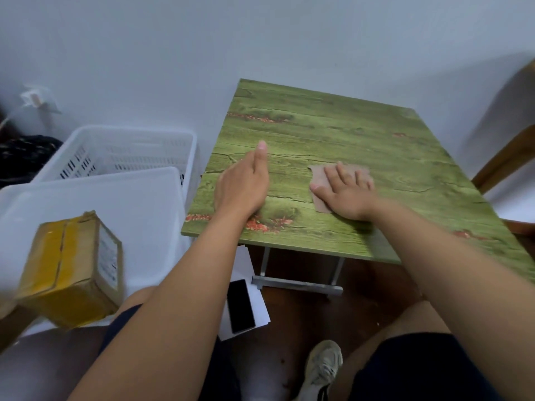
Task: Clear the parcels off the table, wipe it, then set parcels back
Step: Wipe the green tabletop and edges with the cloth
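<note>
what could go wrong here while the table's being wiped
The right hand presses a small cloth flat on the table, so a fast wipe could miss the far corners. The left hand rests on the near edge; leaning there might tip the light table. The phone lies on the floor by the feet and could get stepped on.

Plain pale grey-white wall (260, 39) fills the top, evenly lit, soft shadow at the right. Dark brown floor (304, 319) below. A wooden chair (509, 157) edges in at the far right. On the left wall, low down, a white socket (34, 101).
</note>
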`<state>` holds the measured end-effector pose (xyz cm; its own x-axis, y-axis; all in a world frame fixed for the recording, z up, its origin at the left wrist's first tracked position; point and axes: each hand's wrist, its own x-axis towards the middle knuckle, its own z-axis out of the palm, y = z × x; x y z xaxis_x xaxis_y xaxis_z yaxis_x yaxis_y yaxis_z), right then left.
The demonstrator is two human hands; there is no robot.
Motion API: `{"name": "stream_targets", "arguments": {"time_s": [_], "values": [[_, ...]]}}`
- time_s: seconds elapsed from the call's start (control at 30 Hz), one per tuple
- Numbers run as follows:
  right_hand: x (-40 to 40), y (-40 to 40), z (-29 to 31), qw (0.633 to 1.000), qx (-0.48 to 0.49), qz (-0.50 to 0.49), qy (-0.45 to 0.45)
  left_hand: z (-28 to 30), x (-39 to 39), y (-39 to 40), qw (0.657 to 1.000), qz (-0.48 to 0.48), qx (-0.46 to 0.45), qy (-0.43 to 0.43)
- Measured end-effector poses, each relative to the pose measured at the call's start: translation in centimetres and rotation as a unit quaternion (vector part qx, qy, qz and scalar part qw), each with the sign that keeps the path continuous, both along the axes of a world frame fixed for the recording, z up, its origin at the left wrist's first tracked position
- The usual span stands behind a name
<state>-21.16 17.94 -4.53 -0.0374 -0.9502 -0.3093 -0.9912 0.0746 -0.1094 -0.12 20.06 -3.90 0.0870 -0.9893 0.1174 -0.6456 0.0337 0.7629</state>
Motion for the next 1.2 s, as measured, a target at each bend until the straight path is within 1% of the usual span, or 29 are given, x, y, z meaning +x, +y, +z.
{"name": "stream_targets", "arguments": {"time_s": [0.13,0.23,0.37,0.53,0.63,0.83,0.97,1.07,1.2], "values": [[4.6,0.6,-0.1,0.998,-0.003,0.054,-0.014,-0.6,0.2,-0.7,0.999,0.026,0.017,0.043],[7.9,1.6,0.0,0.995,-0.003,0.101,-0.016,-0.8,0.4,-1.2,0.998,0.028,0.028,0.045],[9.7,2.4,-0.1,0.991,-0.003,0.130,-0.027,-0.8,0.7,-1.5,0.998,0.036,0.043,0.036],[8.5,2.3,0.1,0.991,0.007,0.127,-0.032,-0.2,-0.1,-0.7,0.999,0.029,0.045,-0.009],[7.1,2.5,0.1,0.993,0.005,0.115,-0.027,0.0,-0.3,-0.3,0.998,0.028,0.041,-0.039],[1.4,3.6,0.3,0.997,0.000,0.065,-0.029,-1.3,-0.1,-0.9,0.989,-0.013,-0.016,-0.148],[-3.3,4.9,0.2,1.000,-0.003,0.017,-0.020,-1.4,0.2,-0.9,0.982,-0.021,-0.021,-0.187],[-6.3,6.2,0.1,1.000,-0.004,-0.022,-0.014,-1.3,0.0,-0.8,0.980,-0.021,-0.025,-0.196],[-7.0,7.3,-0.1,0.998,-0.001,-0.052,-0.018,-1.2,-0.5,-0.3,0.973,-0.014,-0.033,-0.227]]}}
